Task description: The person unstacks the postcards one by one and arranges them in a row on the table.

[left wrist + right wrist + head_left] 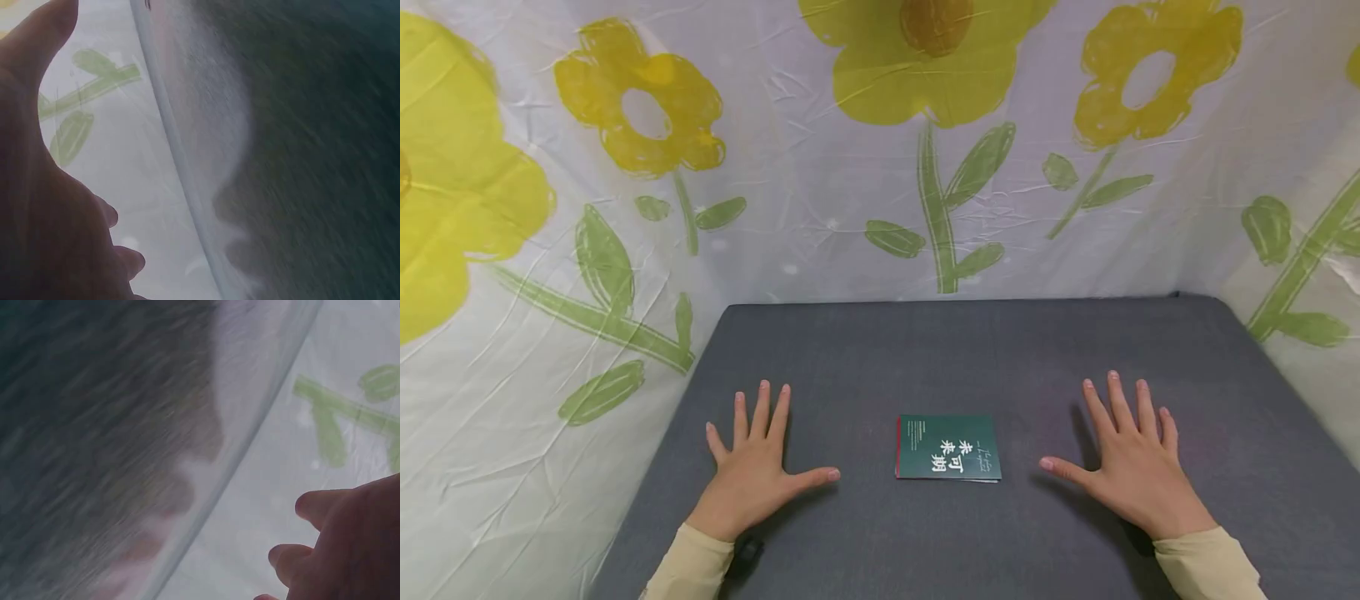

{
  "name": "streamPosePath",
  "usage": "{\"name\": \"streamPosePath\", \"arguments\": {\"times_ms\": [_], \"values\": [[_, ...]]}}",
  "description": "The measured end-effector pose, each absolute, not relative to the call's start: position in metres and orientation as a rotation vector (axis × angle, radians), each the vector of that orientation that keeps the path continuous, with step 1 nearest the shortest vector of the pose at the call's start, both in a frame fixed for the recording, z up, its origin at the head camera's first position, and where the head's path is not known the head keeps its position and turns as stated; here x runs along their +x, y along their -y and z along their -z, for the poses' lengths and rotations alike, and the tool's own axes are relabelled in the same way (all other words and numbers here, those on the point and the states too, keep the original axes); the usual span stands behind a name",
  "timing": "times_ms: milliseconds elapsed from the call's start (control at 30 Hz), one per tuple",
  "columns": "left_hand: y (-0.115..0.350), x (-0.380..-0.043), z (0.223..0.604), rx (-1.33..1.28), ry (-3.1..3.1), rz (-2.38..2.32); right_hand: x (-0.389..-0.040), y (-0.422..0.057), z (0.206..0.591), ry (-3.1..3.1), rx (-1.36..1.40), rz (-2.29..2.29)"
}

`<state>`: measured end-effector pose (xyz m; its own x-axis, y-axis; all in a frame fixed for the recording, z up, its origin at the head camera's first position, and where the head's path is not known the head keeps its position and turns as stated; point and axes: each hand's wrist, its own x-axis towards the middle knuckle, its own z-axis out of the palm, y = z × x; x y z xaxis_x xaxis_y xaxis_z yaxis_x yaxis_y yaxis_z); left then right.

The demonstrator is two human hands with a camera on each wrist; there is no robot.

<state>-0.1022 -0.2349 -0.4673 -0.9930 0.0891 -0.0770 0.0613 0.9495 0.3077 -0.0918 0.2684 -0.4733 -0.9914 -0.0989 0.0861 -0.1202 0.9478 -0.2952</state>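
Observation:
A small green booklet (948, 448) with white Chinese characters and a red edge on its left lies flat on the grey table, between the two hands. To its left, the left hand (752, 479) is spread with straight fingers, its thumb pointing toward the booklet. On the other side, the right hand (1138, 475) is spread the same way, thumb also toward the booklet. Both hands hold nothing and cast shadows on the table. In the wrist views, parts of the left hand (56, 206) and right hand (356, 544) show dark against the cloth.
The grey table (865, 358) has rounded far corners. A white cloth (820, 208) printed with yellow flowers and green leaves hangs behind it and along both sides. Beige sleeves (692, 562) cover the forearms. Something small and dark sits under the left wrist.

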Motion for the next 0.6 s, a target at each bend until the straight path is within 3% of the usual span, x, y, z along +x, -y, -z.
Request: {"name": "streamPosePath", "arguments": {"times_ms": [600], "values": [[0.153, -0.119, 0.455, 0.419, -2.957, -0.504, -0.119, -0.188, 0.463, 3.055, 0.457, -0.511]]}}
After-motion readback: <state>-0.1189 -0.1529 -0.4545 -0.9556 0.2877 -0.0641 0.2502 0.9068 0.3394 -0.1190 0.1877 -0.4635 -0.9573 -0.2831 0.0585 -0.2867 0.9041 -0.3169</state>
